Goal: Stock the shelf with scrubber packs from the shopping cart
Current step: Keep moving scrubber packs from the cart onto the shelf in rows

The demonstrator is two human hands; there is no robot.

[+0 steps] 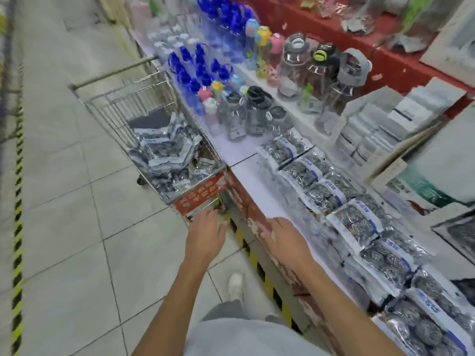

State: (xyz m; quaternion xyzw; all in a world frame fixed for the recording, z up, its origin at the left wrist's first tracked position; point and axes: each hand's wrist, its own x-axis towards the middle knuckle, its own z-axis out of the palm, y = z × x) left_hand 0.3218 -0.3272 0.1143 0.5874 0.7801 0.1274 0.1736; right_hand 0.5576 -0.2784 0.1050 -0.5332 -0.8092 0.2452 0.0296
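A wire shopping cart stands against the shelf's front, its basket holding a heap of silver scrubber packs with blue-and-white headers. More scrubber packs lie in a row along the white shelf, from its middle to the lower right. My left hand is stretched toward the cart's near end, just below its red sign, fingers apart and holding nothing. My right hand hovers over the shelf's red front edge, empty too, a short way left of the packs.
Clear and blue water bottles crowd the shelf's far part. White boxes are stacked at the right. Black-and-yellow tape marks the shelf's base and the aisle's left side. My white shoe rests on the tiled floor.
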